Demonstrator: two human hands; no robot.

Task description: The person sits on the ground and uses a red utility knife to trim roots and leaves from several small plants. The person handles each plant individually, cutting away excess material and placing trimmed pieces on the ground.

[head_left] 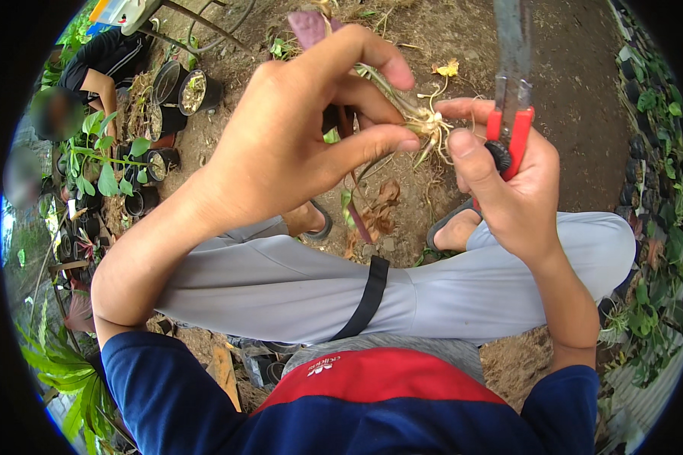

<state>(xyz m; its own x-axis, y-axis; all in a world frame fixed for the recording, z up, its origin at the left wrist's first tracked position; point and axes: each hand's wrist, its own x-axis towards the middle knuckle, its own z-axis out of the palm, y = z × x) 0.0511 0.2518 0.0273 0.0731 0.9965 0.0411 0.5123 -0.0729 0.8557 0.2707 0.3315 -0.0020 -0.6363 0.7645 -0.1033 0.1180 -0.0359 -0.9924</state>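
Pinched between the thumb and fingers of my left hand (273,136) is an uprooted plant (433,126), its pale root cluster turned toward the right. A purple leaf (309,29) shows beyond the knuckles, and thin stems hang below the hand. My right hand (520,201) is closed round a box cutter (520,144) with a red handle and a black knob. Its long grey blade (514,45) points up and away from me. The right thumb and fingertips are at the fine roots; whether they pinch any is hard to tell.
Dark plant pots (199,92) and leafy plants (106,171) stand at the left, where another person (102,64) crouches. Dry brown leaves (383,203) lie on the soil between my feet. A row of potted plants (649,303) lines the right side.
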